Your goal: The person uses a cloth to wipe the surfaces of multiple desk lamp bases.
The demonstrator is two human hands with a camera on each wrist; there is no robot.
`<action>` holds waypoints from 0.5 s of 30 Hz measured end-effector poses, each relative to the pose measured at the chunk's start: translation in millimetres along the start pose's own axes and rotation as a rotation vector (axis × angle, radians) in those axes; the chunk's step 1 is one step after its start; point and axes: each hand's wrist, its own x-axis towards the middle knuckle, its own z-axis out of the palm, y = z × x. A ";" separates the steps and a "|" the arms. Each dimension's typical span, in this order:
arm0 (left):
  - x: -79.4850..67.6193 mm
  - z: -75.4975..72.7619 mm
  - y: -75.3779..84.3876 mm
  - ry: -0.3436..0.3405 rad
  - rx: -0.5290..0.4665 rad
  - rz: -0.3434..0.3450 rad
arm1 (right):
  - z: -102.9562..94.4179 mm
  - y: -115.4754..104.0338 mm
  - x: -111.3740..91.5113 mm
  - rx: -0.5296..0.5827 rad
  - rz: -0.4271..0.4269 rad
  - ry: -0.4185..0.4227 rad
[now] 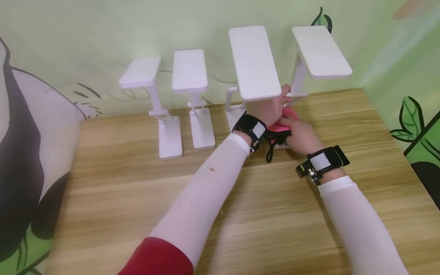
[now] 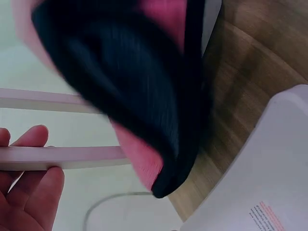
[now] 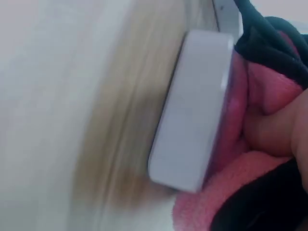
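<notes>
At the far right of the row, a white phone stand (image 1: 321, 51) stands with its plate tilted. My left hand (image 1: 269, 109) pinches a thin white bar (image 2: 91, 157) of this stand between thumb and fingers. My right hand (image 1: 304, 137) grips a pink cloth (image 1: 290, 113) with black edging, low at the stand's base. In the right wrist view, the cloth (image 3: 250, 168) is pressed along the side of the white base (image 3: 192, 110), and the thumb (image 3: 272, 130) pushes into its folds. A black loop (image 1: 270, 152) hangs from the cloth. The other fingers are hidden by it.
Three more white phone stands, left (image 1: 141, 72), middle (image 1: 190, 70) and tall (image 1: 254, 63), stand to the left along the wall. The tall one's plate overhangs my left hand. Wood-grain table (image 1: 137, 214) lies in front. Painted walls (image 1: 86, 38) rise behind and right.
</notes>
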 end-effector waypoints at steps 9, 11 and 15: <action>0.6 4.5 -6.2 -0.023 -0.019 -0.004 | 3.2 -11.2 -24.4 -0.032 -0.021 -0.030; 0.7 4.8 -8.6 -0.021 -0.015 -0.007 | 0.7 -17.4 -37.0 -0.038 -0.019 -0.063; 0.2 4.9 -9.6 -0.008 -0.013 -0.006 | -4.3 -26.5 -58.9 -0.058 -0.013 -0.141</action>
